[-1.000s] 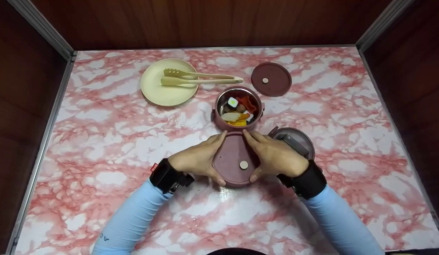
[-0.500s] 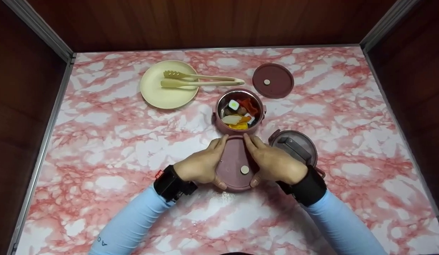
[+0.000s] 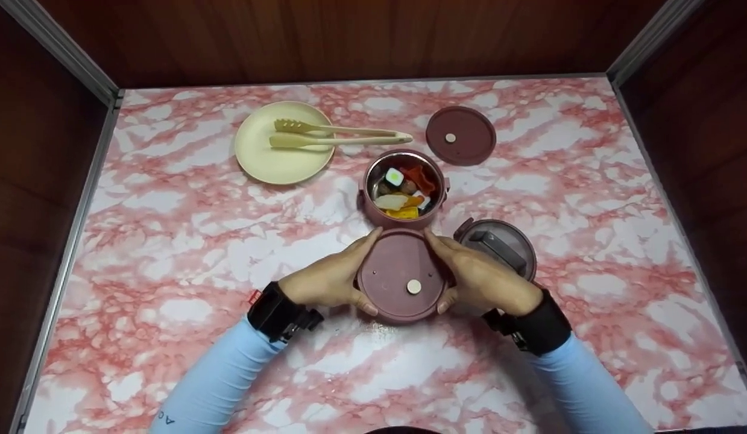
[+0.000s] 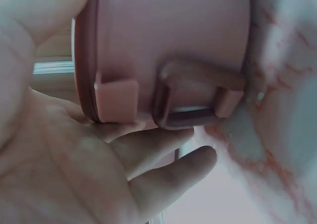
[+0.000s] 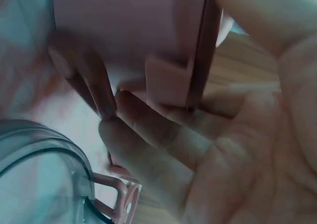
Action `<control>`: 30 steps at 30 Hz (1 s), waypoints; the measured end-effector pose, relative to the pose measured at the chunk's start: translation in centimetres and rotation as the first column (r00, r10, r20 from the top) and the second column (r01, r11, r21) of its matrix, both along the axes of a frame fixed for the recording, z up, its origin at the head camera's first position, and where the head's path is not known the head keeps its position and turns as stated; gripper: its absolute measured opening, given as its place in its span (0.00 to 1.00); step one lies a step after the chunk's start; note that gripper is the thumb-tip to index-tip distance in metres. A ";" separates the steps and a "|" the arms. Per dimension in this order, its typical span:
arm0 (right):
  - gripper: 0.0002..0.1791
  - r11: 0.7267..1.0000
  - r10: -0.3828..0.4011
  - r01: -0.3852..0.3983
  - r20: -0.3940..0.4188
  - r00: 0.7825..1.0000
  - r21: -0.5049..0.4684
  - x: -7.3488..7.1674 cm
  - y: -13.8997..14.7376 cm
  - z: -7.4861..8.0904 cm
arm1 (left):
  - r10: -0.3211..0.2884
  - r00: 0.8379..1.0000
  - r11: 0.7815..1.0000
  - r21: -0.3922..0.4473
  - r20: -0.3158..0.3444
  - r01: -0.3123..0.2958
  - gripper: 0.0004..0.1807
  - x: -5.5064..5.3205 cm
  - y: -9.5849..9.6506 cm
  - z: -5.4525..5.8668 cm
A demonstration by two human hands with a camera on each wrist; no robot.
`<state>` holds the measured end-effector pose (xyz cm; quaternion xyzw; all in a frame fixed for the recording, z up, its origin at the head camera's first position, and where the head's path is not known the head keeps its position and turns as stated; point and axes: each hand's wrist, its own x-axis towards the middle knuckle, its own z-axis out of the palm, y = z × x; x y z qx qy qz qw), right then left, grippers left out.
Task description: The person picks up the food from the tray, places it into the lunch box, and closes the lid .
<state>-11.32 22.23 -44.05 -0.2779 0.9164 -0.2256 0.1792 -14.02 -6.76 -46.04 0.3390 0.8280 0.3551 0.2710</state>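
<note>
A round mauve lunch box [image 3: 388, 256] with its flat lid on stands in front of the open food bowl. My left hand [image 3: 330, 276] holds its left side, thumb near the front rim and fingers toward the back. On the opposite side my right hand [image 3: 485, 274] holds it in the same way. A clip tab [image 4: 117, 101] and a loop latch [image 4: 198, 92] show on the box's wall in the left wrist view. Another tab [image 5: 168, 80] and latch [image 5: 86, 75] appear in the right wrist view, beside the fingers. A pale round button sits on the lid.
Just behind stands an open mauve bowl [image 3: 403, 220] with several food pieces. A grey-topped lid with a handle [image 3: 500, 244] lies by my right hand. Tongs [image 3: 361, 141] rest across a cream plate [image 3: 261, 163] at the back left. A maroon lid [image 3: 469, 135] lies back right.
My hands have spread slightly apart, from over the lid's edges to the box's sides, so more of the lid shows. The bowl, plate, tongs and other lids stay put.
</note>
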 end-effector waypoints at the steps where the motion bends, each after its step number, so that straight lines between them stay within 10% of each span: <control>1: 0.68 1.000 0.000 0.000 -0.003 1.000 -0.013 -0.1 0.1 0.0 | 0.001 1.000 1.000 0.002 0.002 -0.001 0.74 -0.1 0.0 0.1; 7: 0.65 0.999 0.049 -0.049 0.034 0.998 -0.012 -1.9 1.7 1.4 | 0.006 1.000 0.999 -0.034 -0.021 -0.007 0.74 -0.4 -0.3 0.3; 12: 0.40 0.983 -0.109 0.105 -0.018 0.994 -0.152 -7.3 5.2 3.5 | 0.008 0.999 1.000 -0.007 -0.047 -0.008 0.72 -0.5 -0.7 0.4; 16: 0.22 0.915 -0.367 0.349 -0.058 0.929 -0.202 -12.9 8.5 3.5 | 0.039 0.996 0.999 0.015 -0.078 -0.038 0.64 -0.5 -1.0 0.9; 22: 0.21 0.782 -0.603 0.607 0.071 0.794 -0.143 -19.3 11.1 1.3 | 0.096 0.993 0.995 0.026 -0.066 -0.095 0.59 -0.3 -1.2 0.7; 30: 0.20 0.777 -0.624 0.629 -0.112 0.773 0.016 -23.5 10.2 -1.8 | 0.126 0.991 0.991 0.042 -0.032 -0.125 0.60 0.0 -1.3 0.3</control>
